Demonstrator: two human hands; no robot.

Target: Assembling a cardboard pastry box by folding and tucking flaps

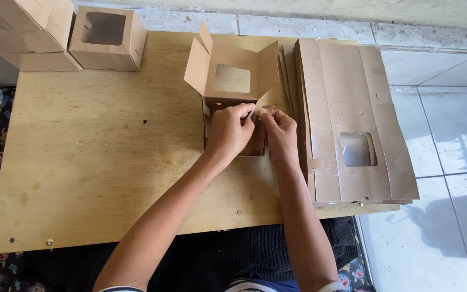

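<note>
At mid-table, the left hand and right hand are both pinching a flap of the half-folded brown cardboard window box (fingers closed, hiding its front wall). Flat brown cardboard blanks are lying stacked just beside the right hand, overhanging the plywood table.

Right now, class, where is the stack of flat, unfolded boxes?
In the head view, the stack of flat boxes lies on the wooden table's right end, just right of the right hand and the half-folded box.
</note>
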